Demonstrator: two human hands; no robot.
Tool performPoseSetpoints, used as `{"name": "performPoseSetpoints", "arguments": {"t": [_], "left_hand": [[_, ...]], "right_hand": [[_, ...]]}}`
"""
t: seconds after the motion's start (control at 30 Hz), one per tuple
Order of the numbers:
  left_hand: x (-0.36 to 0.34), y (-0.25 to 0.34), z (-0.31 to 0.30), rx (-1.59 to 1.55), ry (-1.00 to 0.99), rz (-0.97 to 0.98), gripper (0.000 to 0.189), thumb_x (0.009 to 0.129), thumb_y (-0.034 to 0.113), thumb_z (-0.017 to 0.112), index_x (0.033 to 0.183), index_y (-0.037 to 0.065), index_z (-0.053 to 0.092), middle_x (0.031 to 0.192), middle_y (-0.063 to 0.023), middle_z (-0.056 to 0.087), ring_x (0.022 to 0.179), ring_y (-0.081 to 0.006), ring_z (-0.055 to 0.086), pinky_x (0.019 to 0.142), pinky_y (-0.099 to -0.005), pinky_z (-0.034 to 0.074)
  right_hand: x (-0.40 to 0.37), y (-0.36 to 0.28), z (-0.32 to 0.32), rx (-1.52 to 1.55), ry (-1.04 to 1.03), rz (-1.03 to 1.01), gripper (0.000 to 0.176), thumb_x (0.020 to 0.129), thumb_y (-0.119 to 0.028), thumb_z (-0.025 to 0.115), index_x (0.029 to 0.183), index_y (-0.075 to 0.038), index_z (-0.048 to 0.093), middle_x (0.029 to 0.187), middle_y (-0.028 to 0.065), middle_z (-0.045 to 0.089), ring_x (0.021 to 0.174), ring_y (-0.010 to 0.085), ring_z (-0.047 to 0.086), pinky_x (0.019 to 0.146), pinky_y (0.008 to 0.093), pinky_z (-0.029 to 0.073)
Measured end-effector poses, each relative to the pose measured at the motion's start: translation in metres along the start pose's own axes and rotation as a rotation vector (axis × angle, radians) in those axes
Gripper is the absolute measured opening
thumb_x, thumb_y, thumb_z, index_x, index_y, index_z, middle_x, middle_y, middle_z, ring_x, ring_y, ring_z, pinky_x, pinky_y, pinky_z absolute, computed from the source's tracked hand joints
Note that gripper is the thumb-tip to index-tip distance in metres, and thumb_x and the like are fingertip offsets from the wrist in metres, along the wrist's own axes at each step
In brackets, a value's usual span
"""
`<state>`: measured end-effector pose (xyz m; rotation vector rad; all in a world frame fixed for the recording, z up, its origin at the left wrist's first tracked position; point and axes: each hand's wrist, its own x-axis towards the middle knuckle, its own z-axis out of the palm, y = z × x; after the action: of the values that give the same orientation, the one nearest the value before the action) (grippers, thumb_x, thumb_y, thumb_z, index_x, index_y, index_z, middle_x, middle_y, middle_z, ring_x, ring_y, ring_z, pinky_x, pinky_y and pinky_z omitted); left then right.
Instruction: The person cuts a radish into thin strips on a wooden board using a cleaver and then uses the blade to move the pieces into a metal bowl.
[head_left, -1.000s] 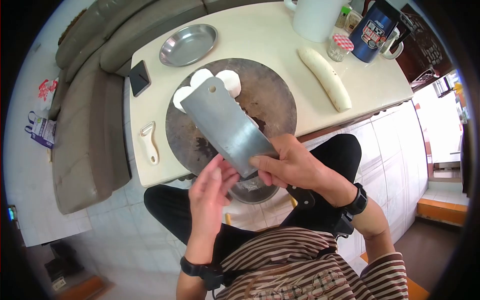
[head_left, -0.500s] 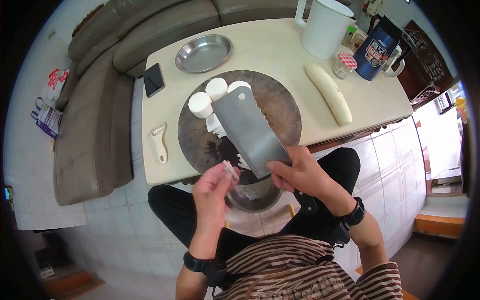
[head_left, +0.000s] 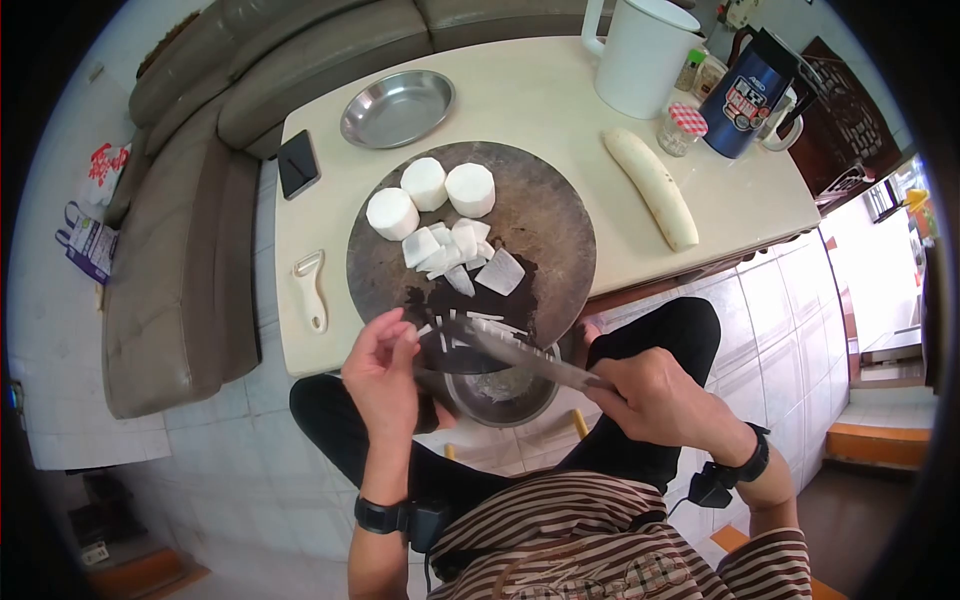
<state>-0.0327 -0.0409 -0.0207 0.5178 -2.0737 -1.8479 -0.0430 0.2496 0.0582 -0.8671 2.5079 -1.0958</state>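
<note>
My right hand [head_left: 655,395] is wrapped around the handle of a cleaver [head_left: 535,362], its blade turned nearly edge-on over the near rim of the round chopping board [head_left: 560,200]. To the left, my left hand [head_left: 382,375] is pinched, with a thin white radish strip [head_left: 424,331] at its fingertips. More cut strips [head_left: 497,326] lie near the blade. Thin radish slices [head_left: 500,273] are heaped mid-board, behind them three thick radish chunks [head_left: 391,212]. Below the board's near edge, a metal bowl [head_left: 500,405] is partly hidden by the cleaver.
A whole white radish [head_left: 652,190] lies on the table's right side, near a white pitcher [head_left: 645,60], a checkered-lid jar [head_left: 682,130] and a blue thermos [head_left: 745,100]. A peeler [head_left: 312,290], a phone [head_left: 298,164] and a metal dish [head_left: 398,108] are on the left.
The cleaver has come down and turned from flat to nearly edge-on, uncovering slices, strips and a chunk. My left hand has shifted left. My right hand has moved right and slightly down.
</note>
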Motion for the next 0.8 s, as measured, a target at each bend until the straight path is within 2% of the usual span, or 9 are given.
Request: {"name": "performPoseSetpoints", "arguments": {"t": [0.07,0.27,0.5,0.6,0.67,0.8], "left_hand": [[0.001,-0.002,-0.006,-0.006,-0.013,0.021,0.028,0.091,-0.004,0.069,0.119,-0.005,0.065,0.099,-0.0077,0.068,0.084,-0.0118,0.067,0.074,-0.0244,0.058],[-0.011,0.007,-0.004,0.001,-0.036,-0.099,0.030,0.089,-0.006,0.071,0.119,-0.006,0.065,0.101,-0.0096,0.068,0.085,-0.0126,0.067,0.073,-0.0253,0.057],[-0.028,0.000,-0.001,0.136,-0.064,0.013,0.028,0.088,-0.007,0.072,0.116,-0.006,0.064,0.102,-0.0106,0.068,0.080,-0.0122,0.068,0.073,-0.0241,0.056],[-0.035,0.008,0.010,0.058,-0.152,-0.107,0.023,0.088,-0.008,0.071,0.111,-0.005,0.065,0.100,-0.0094,0.068,0.081,-0.0118,0.068,0.072,-0.0242,0.056],[-0.034,0.002,0.021,0.144,-0.182,0.161,0.019,0.088,-0.010,0.070,0.106,-0.005,0.066,0.099,-0.0081,0.067,0.081,-0.0119,0.068,0.070,-0.0241,0.057],[-0.037,0.001,0.019,0.277,-0.148,0.236,0.018,0.087,-0.011,0.069,0.104,-0.005,0.067,0.100,-0.0076,0.066,0.083,-0.0125,0.069,0.071,-0.0255,0.059]], "right_hand": [[-0.007,-0.001,-0.005,-0.104,-0.054,-0.101,0.014,0.084,-0.007,0.070,0.081,0.001,0.059,0.061,0.0166,0.057,0.057,0.0376,0.060,0.053,0.0425,0.047],[-0.014,0.010,-0.008,-0.262,-0.105,-0.130,0.016,0.081,-0.007,0.070,0.078,-0.001,0.056,0.062,0.0130,0.058,0.056,0.0340,0.061,0.051,0.0412,0.047],[0.000,0.016,-0.015,-0.360,-0.133,-0.135,0.013,0.081,-0.006,0.068,0.079,-0.001,0.056,0.064,0.0120,0.059,0.057,0.0321,0.062,0.051,0.0408,0.048],[0.010,0.022,-0.018,-0.386,-0.074,-0.153,0.012,0.081,-0.004,0.067,0.079,-0.001,0.057,0.063,0.0118,0.057,0.056,0.0321,0.062,0.052,0.0410,0.047],[0.011,0.024,-0.019,-0.351,-0.052,-0.113,0.011,0.080,-0.004,0.067,0.079,-0.001,0.057,0.062,0.0118,0.057,0.056,0.0320,0.061,0.052,0.0409,0.047],[0.007,0.016,-0.022,-0.275,-0.059,-0.149,0.010,0.080,-0.004,0.067,0.080,0.000,0.058,0.063,0.0120,0.057,0.056,0.0321,0.061,0.052,0.0408,0.047]]}}
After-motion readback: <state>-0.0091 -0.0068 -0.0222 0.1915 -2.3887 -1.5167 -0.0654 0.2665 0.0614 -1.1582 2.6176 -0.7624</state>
